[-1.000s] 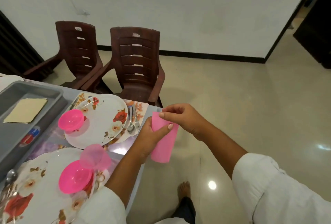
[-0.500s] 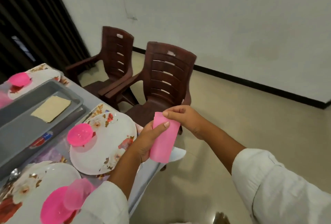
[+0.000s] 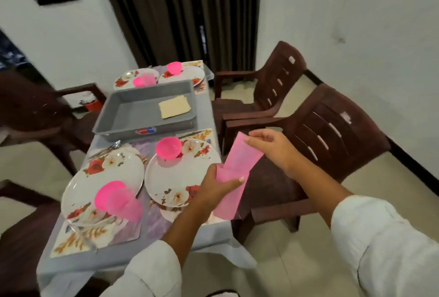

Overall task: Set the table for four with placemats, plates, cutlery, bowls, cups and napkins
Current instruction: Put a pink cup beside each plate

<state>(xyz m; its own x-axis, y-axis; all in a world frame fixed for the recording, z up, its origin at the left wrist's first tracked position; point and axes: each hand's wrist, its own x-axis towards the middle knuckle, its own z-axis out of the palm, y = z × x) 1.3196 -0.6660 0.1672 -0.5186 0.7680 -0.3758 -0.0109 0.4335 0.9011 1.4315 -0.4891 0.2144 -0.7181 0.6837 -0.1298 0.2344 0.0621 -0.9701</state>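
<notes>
The left hand (image 3: pixel 213 187) curls its fingers (image 3: pixel 235 181) round the lower pink cup (image 3: pixel 229 201), just past the table (image 3: pixel 211 232) edge, beside the near plate (image 3: pixel 173 177). The right hand (image 3: pixel 270 149) pinches the rim of the tilted upper pink cup (image 3: pixel 240 154), whose base sits in the lower one.

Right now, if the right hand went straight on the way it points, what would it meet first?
Probably the round pink plastic bowl on the white floral plate. The right hand, pinching a translucent pink plastic cup, may be higher and pass over it.
</notes>
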